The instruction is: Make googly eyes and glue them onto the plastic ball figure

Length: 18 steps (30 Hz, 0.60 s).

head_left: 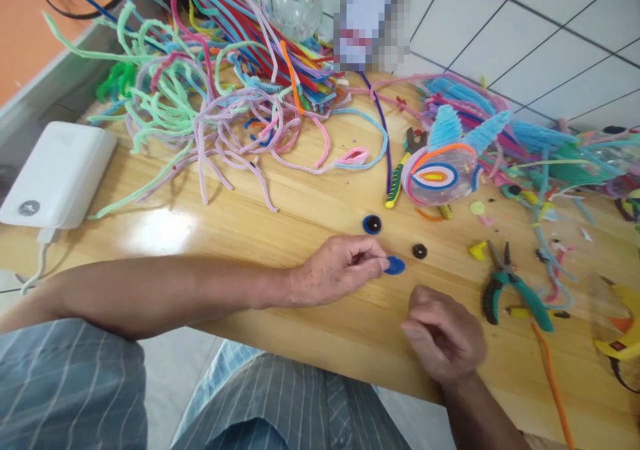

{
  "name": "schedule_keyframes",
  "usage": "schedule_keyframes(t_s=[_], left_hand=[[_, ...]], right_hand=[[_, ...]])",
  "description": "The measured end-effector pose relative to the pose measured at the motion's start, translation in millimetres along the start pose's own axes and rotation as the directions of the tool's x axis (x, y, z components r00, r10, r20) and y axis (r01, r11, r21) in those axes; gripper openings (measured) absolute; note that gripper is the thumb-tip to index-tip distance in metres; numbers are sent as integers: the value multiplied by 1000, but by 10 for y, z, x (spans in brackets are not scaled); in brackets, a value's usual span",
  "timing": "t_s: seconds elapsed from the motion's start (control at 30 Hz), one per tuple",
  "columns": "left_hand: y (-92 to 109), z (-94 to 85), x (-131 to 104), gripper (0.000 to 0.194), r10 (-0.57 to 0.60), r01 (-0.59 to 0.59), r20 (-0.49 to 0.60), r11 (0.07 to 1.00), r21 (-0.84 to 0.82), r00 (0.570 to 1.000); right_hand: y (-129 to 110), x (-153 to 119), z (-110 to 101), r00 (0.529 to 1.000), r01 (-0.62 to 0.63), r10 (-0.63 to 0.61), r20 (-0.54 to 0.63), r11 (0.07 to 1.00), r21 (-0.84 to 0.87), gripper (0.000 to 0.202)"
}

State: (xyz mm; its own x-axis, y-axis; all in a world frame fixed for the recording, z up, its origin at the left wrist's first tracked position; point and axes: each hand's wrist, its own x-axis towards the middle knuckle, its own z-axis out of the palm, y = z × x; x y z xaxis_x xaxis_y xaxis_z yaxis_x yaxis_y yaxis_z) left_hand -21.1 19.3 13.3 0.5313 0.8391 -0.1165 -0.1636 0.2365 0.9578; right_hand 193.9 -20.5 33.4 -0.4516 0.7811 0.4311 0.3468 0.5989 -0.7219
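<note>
Thumb and forefinger of my left hand point(345, 270) pinch the edge of a small round blue disc point(395, 265) just over the wooden table. To its right, nearer the front edge, my right hand point(445, 333) is closed with its fingers curled in; whatever they may hold is hidden. Beyond my left hand lies a black googly eye with a blue rim point(372, 224). A small black ring-like piece point(419, 251) sits just right of the disc. Farther back stands a clear bottle figure point(443, 173) with light-blue fuzzy ears and a ringed eye of pipe cleaners.
Green-handled pliers point(510, 287) lie open on the right, near an orange pipe cleaner point(553, 383) and a yellow tool point(623, 337). Yellow-green cutters point(400, 173) rest beside the figure. Tangled pipe cleaners point(200, 110) fill the back left; a white power bank point(57, 173) is at far left.
</note>
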Motion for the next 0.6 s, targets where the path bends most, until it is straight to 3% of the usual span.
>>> schedule_keyframes(t_s=[0.07,0.13,0.23,0.43,0.6], left_hand=[[3,2,-3,28,-13,12,-5,1000,-23,1000],[-3,5,-7,29,2,-2,-8,1000,-10,1000],[-10,12,-11,26,45,-45,-2,997,63,999],[-40,11,-15,21,123,-125,21,976,176,992],[-53,-2,-37,21,167,-168,24,958,234,986]], right_hand=[[38,-32,28,969,-114,108,-222,993,-14,11],[77,-43,53,914,-239,219,-341,971,-18,16],[122,-34,73,911,-328,316,-267,945,-3,21],[121,-28,60,920,-365,353,-169,930,-42,30],[79,-73,28,897,-234,249,-365,969,84,6]])
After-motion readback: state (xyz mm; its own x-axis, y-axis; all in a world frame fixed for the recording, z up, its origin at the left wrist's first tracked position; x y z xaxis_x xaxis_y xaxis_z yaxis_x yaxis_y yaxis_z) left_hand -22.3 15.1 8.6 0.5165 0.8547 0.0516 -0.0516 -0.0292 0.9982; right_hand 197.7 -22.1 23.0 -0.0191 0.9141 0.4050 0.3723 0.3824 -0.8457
